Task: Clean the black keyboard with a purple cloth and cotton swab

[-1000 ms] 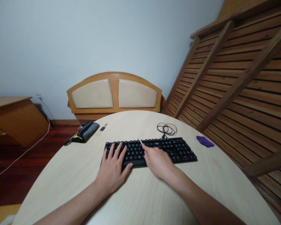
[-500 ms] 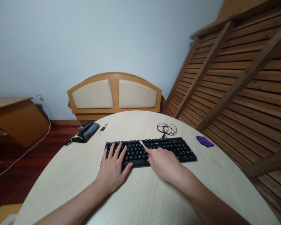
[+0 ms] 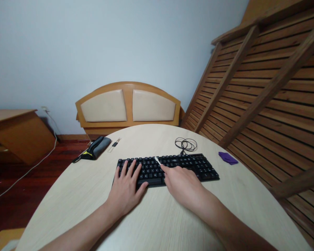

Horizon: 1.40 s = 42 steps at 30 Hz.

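A black keyboard (image 3: 196, 166) lies across the middle of the round pale wooden table (image 3: 159, 223). My left hand (image 3: 125, 190) rests flat on the keyboard's left end, fingers stretched out over the keys. My right hand (image 3: 181, 184) is closed in a pinch around a thin white stick (image 3: 157, 160), whose tip pokes out over the keys near the keyboard's middle. The keyboard's black cable (image 3: 185, 143) lies coiled just behind it.
A grey-black pouch (image 3: 95, 147) and a small clear tool (image 3: 114, 144) sit at the table's far left edge. A folded purple cloth (image 3: 227, 158) lies at the right. A wooden headboard (image 3: 128, 106) and a slatted bed frame (image 3: 264, 94) lean behind.
My right hand with the white stick has shifted slightly to the right along the keys, then back a little. My left hand has stayed where it was.
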{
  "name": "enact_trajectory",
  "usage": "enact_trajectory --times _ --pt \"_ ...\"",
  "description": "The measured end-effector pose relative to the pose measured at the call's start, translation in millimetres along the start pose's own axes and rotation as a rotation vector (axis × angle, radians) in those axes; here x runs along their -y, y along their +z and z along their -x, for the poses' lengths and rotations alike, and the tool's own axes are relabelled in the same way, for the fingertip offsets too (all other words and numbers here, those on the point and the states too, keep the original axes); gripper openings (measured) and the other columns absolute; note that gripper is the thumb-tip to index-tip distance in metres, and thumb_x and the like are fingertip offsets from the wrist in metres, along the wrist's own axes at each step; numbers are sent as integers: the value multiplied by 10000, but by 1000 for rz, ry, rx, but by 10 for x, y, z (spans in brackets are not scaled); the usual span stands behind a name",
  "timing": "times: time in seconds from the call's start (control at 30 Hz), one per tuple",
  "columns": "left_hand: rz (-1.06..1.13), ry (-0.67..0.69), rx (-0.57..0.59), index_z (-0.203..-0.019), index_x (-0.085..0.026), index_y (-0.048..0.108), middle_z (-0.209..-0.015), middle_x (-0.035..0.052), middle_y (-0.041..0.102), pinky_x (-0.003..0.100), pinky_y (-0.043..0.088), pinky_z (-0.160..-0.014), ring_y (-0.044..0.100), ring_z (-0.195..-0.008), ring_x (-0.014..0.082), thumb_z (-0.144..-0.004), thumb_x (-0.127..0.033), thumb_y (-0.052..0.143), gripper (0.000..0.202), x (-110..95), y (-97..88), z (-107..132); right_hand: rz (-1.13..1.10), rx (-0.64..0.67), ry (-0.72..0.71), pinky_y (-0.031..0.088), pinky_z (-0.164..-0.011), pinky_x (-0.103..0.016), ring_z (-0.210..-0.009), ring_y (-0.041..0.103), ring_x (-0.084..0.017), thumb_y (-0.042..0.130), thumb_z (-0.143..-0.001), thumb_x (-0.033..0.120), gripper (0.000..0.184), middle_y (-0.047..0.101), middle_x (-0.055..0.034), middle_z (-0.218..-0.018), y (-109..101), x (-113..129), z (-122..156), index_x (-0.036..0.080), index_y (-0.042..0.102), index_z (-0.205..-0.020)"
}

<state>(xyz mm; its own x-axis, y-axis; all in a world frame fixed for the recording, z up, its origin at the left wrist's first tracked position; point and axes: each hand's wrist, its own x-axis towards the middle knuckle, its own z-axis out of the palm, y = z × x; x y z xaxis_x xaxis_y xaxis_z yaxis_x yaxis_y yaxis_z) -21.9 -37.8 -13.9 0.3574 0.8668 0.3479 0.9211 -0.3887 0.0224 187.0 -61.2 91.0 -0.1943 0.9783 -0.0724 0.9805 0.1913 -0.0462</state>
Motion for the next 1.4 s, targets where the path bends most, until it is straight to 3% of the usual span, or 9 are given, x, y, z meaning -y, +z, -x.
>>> enact_trajectory --times 0.2,0.47,0.8,1.1,1.4 --pt "-2 -1 17 -1514 -183 469 -1597 121 394 658 305 -1145 331 -1464 421 -975 -541 482 647 -8 -26 -4 -83 -110 -2 540 -726 -349 -890 764 -285 417 -1001 201 437 793 -118 -973 221 45 -150 254 605 -1392" --pt "-9 -8 33 -1512 -175 473 -1592 124 402 656 305 -1145 326 -1465 424 -970 -531 489 649 -23 -43 -10 -267 -139 -39 530 -828 -322 -1046 732 -244 380 -1030 245 455 768 -100 -1142 418 28 -251 266 546 -1454" --pt "-8 1 16 -1511 -179 474 -1591 128 403 658 301 -1146 330 -1463 424 -971 -532 496 645 -10 -17 0 -246 -143 -30 544 -812 -347 -983 749 -260 394 -1006 230 444 779 -98 -1105 385 96 -204 279 616 -1387" --pt "-6 10 12 -1512 -182 471 -1590 129 406 658 296 -1145 331 -1462 425 -976 -537 481 643 -12 -14 -2 -220 -107 6 544 -824 -346 -1007 743 -267 377 -1023 234 451 772 -134 -1105 396 146 -277 240 574 -1429" --pt "8 13 -1 -1507 -179 478 -1590 130 405 663 297 -1146 332 -1460 426 -972 -538 486 645 -1 -9 6 -173 -68 -17 527 -848 -366 -1003 738 -274 406 -996 218 435 771 -130 -1113 250 134 -168 249 638 -1362"
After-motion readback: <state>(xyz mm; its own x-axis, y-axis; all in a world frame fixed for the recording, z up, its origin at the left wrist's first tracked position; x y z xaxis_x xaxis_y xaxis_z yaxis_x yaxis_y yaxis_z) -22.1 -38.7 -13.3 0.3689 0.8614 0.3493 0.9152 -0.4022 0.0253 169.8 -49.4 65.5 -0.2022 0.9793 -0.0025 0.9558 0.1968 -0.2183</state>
